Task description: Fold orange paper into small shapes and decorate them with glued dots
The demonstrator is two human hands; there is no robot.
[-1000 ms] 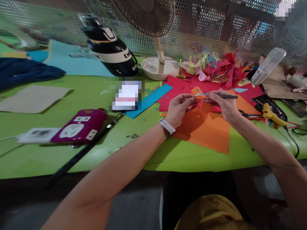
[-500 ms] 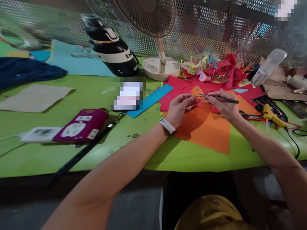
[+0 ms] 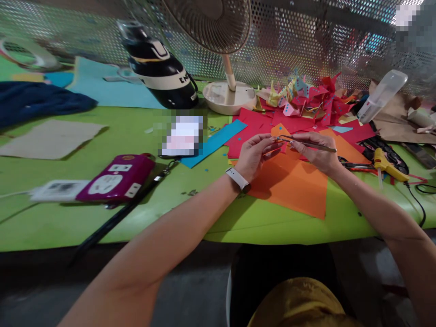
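Note:
My left hand (image 3: pixel 254 154) is closed in a pinch on a small orange paper piece (image 3: pixel 279 130) that carries a blue dot. Between the fingers of my right hand (image 3: pixel 318 152) is a pair of metal tweezers (image 3: pixel 325 147), its tips close to my left fingertips and the orange piece. The tweezers' arms look slightly apart; whether anything is at the tips is too small to tell. Under both hands lies a larger orange sheet (image 3: pixel 289 186), with red sheets (image 3: pixel 250 125) behind it.
A heap of folded red and yellow paper pieces (image 3: pixel 316 100) lies behind. Rightward are a yellow glue gun (image 3: pixel 390 165) and a clear bottle (image 3: pixel 381 97). Leftward are a blue strip (image 3: pixel 218 141), a phone (image 3: pixel 182 136), a purple power strip (image 3: pixel 117 179), a fan (image 3: pixel 230 97) and a black bottle (image 3: pixel 166 77).
The tweezers in my right hand have turned slightly, and their arms now show apart near the tips. My left hand stays almost in the same place with the orange piece.

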